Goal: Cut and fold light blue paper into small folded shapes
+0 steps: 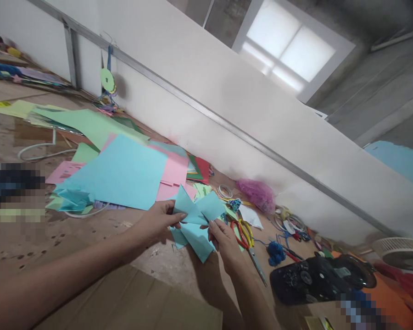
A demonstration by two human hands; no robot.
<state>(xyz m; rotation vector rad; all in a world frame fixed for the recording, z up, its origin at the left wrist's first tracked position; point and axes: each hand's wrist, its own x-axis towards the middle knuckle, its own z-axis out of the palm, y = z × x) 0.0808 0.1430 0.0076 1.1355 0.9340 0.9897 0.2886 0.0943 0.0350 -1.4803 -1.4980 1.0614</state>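
Observation:
Pinched between the thumb and fingers of my left hand is a folded light-blue paper with pointed flaps, held above the table. My right hand is closed around a thin dark tool, whose tip meets the paper near its middle; its kind cannot be made out. Below the held paper lie more light-blue paper pieces. Just right of my right hand, orange-handled scissors rest on the table, beside a yellow-handled pair.
Large blue sheets and green sheets spread to the left, with pink sheets behind. To the right are a blue yarn ball, a pink plastic bag and a black case-like object. A white wall stands behind.

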